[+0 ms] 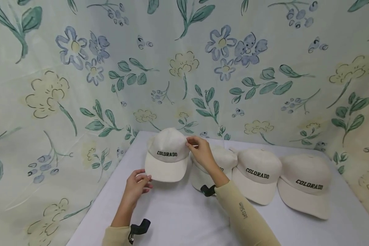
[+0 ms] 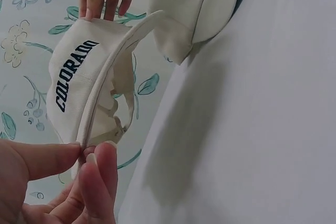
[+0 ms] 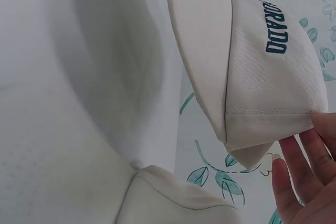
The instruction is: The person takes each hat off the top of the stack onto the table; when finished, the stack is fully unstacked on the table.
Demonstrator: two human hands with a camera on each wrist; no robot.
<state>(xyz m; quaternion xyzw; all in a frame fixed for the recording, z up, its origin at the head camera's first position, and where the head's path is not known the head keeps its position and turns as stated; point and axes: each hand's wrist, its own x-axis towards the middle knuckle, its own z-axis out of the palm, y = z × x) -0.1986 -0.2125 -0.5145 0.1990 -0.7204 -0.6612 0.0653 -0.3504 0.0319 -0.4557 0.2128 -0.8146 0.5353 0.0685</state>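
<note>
A cream baseball cap (image 1: 167,167) lettered COLORADO is held up off the table between both hands, its brim toward me. My left hand (image 1: 136,188) pinches the brim's left corner between thumb and fingers, as the left wrist view shows at the cap's (image 2: 79,85) lower edge. On the other side of the crown, my right hand (image 1: 201,150) grips the fabric with thumb and fingertips. In the right wrist view that hand (image 3: 310,166) sits at the lower right of the cap (image 3: 273,82). The cap's hollow underside shows in the left wrist view.
A second cap (image 1: 216,157) lies behind my right forearm, partly hidden. Right of it sit a third cap (image 1: 259,176) and a fourth cap (image 1: 307,182), side by side on the white-covered table (image 1: 178,215). A floral curtain (image 1: 184,85) hangs behind and beside the table.
</note>
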